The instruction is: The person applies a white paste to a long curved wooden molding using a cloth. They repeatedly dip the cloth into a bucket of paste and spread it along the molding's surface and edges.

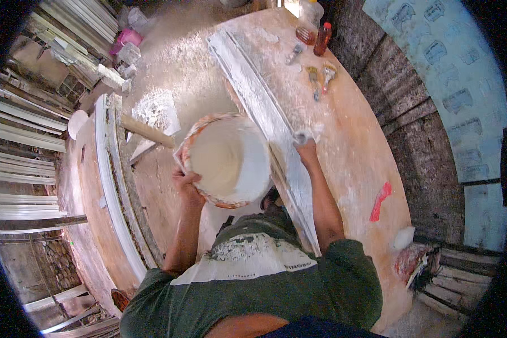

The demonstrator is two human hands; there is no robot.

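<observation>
My left hand [187,183] grips the rim of a round basin [256,163] on its left side. The basin is tilted and white inside, with orange-brown smears round its rim. Pale, creamy liquid [213,160] lies in its left part. My right hand [306,151] is closed at the right edge of a long, shiny, whitish ridged mould [253,84] on the table. A small grey-white thing [302,137] shows at its fingertips, too blurred to name. The basin hangs beside the mould's left edge and hides part of it.
On the table [355,152] lie brushes [328,74], a red bottle [323,39] and a red strip [381,201]. To the left, a wooden pole [146,130] juts toward the basin, beside a second table with long white mouldings [108,169]. More white lengths [22,169] fill racks.
</observation>
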